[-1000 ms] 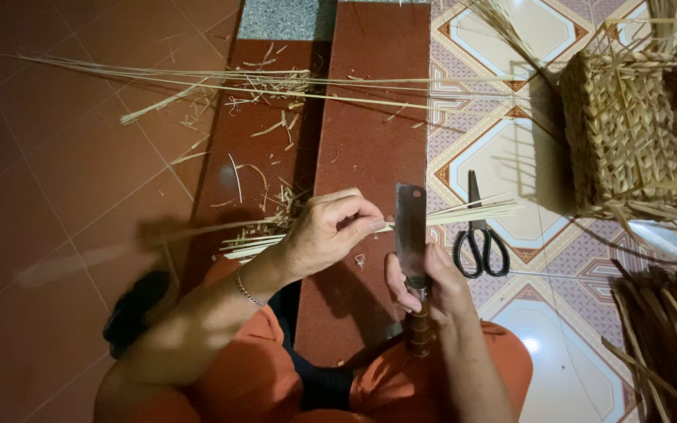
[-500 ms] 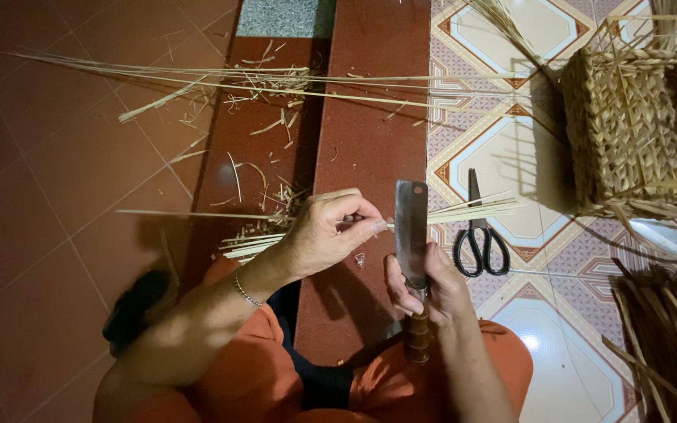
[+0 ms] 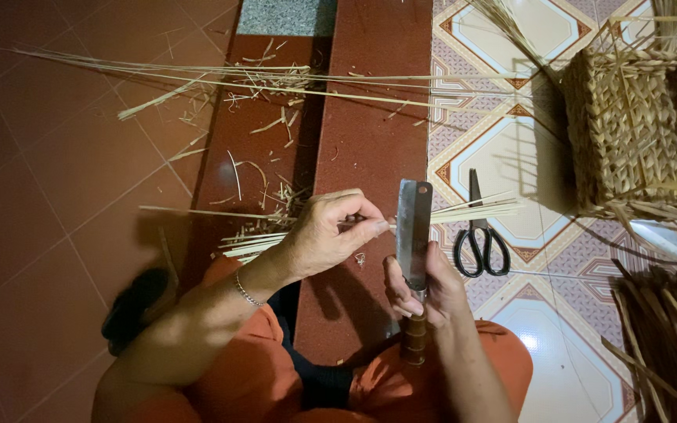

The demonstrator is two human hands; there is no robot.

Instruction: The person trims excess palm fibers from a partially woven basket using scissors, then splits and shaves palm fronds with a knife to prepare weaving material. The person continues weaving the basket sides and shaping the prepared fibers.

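Straw splints (image 3: pixel 464 211) run crosswise in the head view, their long axis lying left to right, pinched at the near end between the thumb and fingers of the left hand (image 3: pixel 327 235), which is clenched on them just left of a flat steel blade (image 3: pixel 414 231). That blade stands upright on its long axis, at right angles to the splints, and the right hand (image 3: pixel 425 290) is closed around its lower part and the dark wooden handle (image 3: pixel 413 345) that drops between the person's knees. The splints pass behind or against the blade and fan out to the right over the patterned tiles; whether the edge actually touches them cannot be made out, since the blade's flat side faces the camera. The left hand is the nearer one to the splints, the right hand sitting just below them. Black scissors (image 3: pixel 479 235) lie on the tiles just beside the blade, untouched. A half-woven basket (image 3: pixel 628 133) stands well apart at upper right, partly cut off by the frame, and loose stalks (image 3: pixel 260 78) lie across the red step (image 3: pixel 370 117). Darker strips (image 3: pixel 667 329) at lower right are also cut off.
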